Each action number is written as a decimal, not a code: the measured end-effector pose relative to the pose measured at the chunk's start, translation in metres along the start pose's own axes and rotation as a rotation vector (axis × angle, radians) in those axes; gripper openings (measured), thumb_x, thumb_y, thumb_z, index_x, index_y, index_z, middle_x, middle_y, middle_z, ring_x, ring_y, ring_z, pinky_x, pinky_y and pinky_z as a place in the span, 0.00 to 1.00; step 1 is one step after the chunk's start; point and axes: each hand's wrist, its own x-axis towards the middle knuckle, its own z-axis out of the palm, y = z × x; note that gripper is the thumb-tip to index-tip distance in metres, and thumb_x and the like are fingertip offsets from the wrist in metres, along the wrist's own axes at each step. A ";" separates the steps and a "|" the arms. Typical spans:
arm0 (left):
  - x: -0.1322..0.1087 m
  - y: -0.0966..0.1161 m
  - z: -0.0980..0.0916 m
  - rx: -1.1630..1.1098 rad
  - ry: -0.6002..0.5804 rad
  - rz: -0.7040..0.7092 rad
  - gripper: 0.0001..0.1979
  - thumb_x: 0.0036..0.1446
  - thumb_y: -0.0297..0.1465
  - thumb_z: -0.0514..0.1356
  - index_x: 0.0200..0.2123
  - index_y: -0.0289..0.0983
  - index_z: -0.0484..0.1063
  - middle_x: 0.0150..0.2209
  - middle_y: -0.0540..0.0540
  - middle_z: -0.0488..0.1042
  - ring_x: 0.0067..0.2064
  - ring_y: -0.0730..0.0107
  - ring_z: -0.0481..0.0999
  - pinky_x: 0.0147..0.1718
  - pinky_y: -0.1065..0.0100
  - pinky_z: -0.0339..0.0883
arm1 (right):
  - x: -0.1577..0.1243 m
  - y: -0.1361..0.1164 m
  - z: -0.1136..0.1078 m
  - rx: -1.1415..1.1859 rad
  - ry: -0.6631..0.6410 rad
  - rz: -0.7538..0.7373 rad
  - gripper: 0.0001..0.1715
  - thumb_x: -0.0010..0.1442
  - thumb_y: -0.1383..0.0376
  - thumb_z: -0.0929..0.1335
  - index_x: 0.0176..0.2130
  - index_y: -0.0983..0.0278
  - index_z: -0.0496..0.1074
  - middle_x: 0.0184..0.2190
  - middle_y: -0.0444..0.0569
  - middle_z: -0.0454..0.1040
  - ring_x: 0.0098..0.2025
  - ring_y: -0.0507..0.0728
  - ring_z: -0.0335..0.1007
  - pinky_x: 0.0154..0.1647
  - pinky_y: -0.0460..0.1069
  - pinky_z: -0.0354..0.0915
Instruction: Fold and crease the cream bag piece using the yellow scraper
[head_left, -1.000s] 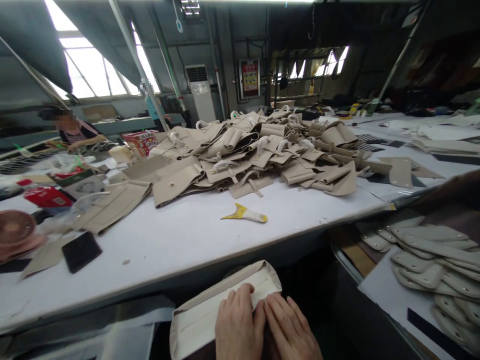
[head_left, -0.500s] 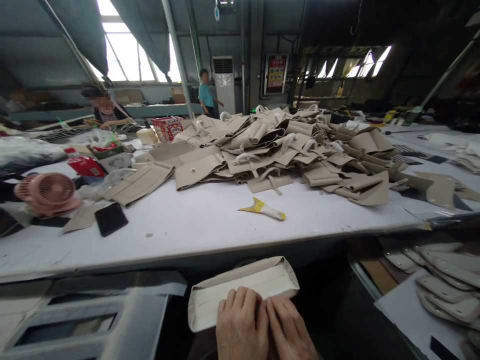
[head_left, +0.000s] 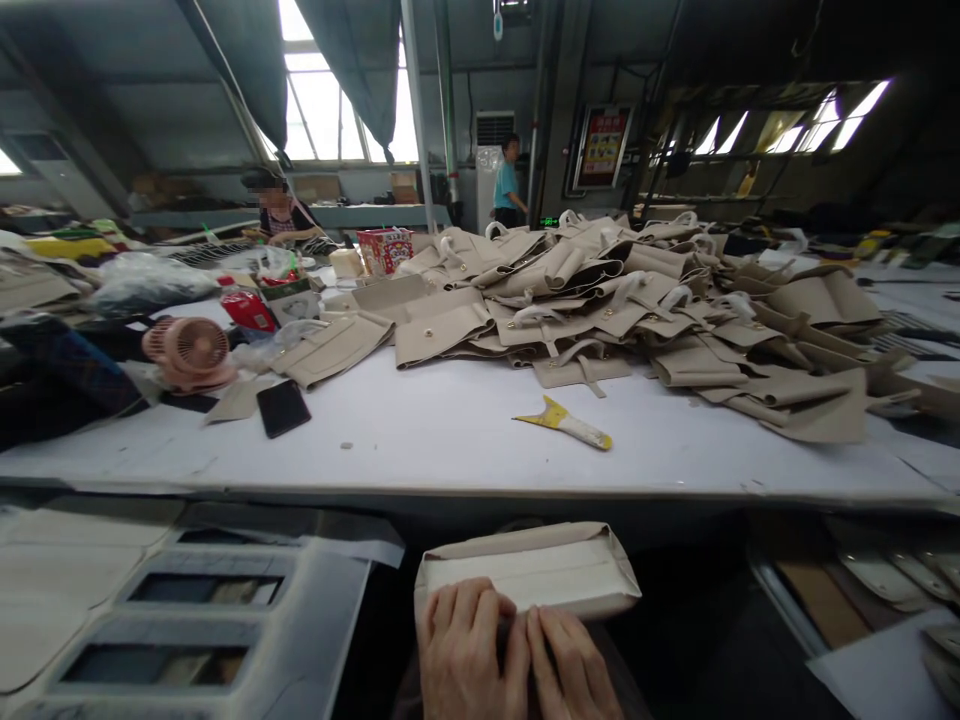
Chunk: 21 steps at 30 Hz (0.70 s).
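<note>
Both my hands are at the bottom of the view, holding a folded beige leatherette bag panel [head_left: 527, 571] with a white inner lining. My left hand [head_left: 463, 650] presses its fingers on the near edge of the lining. My right hand [head_left: 568, 665] lies against it, fingertips on the same edge. The panel sits nearly level, its folded ends turned up. Its underside is hidden. Beyond the panel, a white worktable [head_left: 420, 435] carries a large heap of similar beige bag pieces [head_left: 600, 300] with handles and snaps.
A yellow-and-white tool [head_left: 566, 425] lies on the table, near a black phone [head_left: 283, 408] and a pink fan [head_left: 187, 348]. A seated co-worker [head_left: 281, 215] is across the table. A person in blue [head_left: 508, 180] stands beyond. Grey templates [head_left: 202, 590] lie left of my hands.
The whole view has swung and levelled, with the table shifting right. The panel has rotated from tilted to nearly level in my hands. A person in blue now stands further back.
</note>
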 end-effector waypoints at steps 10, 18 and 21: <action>-0.016 -0.038 -0.009 0.170 0.112 0.104 0.05 0.58 0.31 0.62 0.38 0.42 0.69 0.51 0.44 0.72 0.55 0.54 0.69 0.62 0.48 0.45 | 0.011 -0.028 0.012 0.004 0.041 -0.052 0.17 0.68 0.73 0.60 0.49 0.67 0.75 0.46 0.53 0.78 0.51 0.61 0.74 0.55 0.53 0.70; -0.045 -0.062 0.019 -0.662 0.449 -0.662 0.25 0.54 0.42 0.63 0.54 0.43 0.65 0.62 0.42 0.65 0.65 0.51 0.62 0.65 0.51 0.54 | 0.023 -0.035 0.026 0.021 0.186 -0.218 0.18 0.67 0.70 0.61 0.47 0.67 0.77 0.42 0.52 0.79 0.45 0.57 0.76 0.56 0.50 0.69; -0.050 -0.075 0.040 -1.178 0.267 -1.215 0.32 0.56 0.51 0.55 0.56 0.36 0.63 0.57 0.30 0.69 0.64 0.40 0.63 0.61 0.44 0.61 | 0.029 -0.036 0.025 0.024 0.198 -0.230 0.19 0.67 0.67 0.60 0.47 0.67 0.78 0.41 0.52 0.79 0.43 0.57 0.76 0.57 0.51 0.68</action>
